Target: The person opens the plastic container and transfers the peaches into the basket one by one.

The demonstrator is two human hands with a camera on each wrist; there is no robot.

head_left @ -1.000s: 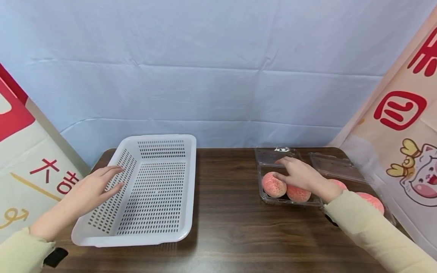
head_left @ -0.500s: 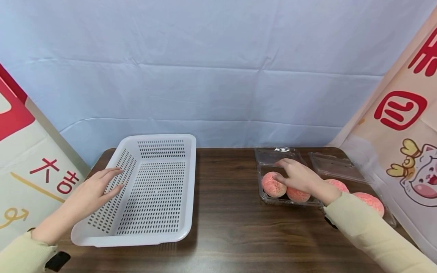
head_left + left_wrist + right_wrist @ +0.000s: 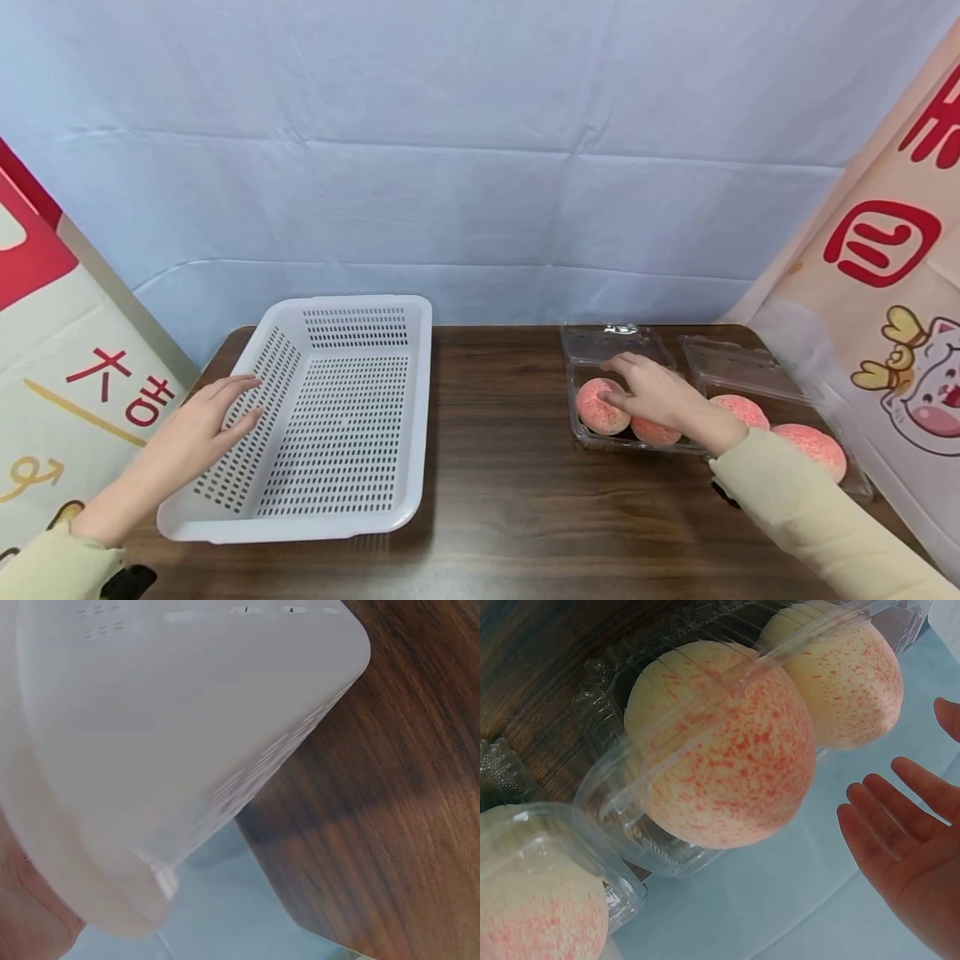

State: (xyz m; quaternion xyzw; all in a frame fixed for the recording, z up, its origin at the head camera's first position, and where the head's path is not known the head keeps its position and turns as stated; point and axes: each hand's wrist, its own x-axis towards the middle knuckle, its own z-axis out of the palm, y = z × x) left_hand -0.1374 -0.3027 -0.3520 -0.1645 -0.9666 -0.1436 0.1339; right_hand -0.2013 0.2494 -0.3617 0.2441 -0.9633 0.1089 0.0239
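Observation:
In the head view my left hand (image 3: 187,437) hovers over the left rim of a white perforated plastic basket (image 3: 424,400), its fingers spread and holding nothing. The left wrist view has the basket's outer wall (image 3: 172,697) large in front, partly hiding the hand. On the right side my right hand (image 3: 660,398) reaches over an open clear clamshell box (image 3: 600,444) with two pink-speckled peaches. Its thumb overlaps the left peach (image 3: 597,410) in the head view, and the arm side covers part of the other peach (image 3: 654,430). The right wrist view shows straight fingers (image 3: 889,817) apart from the fruit.
A second clear box with its lid (image 3: 742,367) folded back stands at the far right, holding more peaches (image 3: 813,450) partly behind the right sleeve. Both boxes and the basket rest on a dark wooden table (image 3: 495,467). A pale blue cloth (image 3: 480,167) hangs behind.
Both hands have lowered slightly, and the left one has drifted a little left. The basket, boxes and peaches stay in place.

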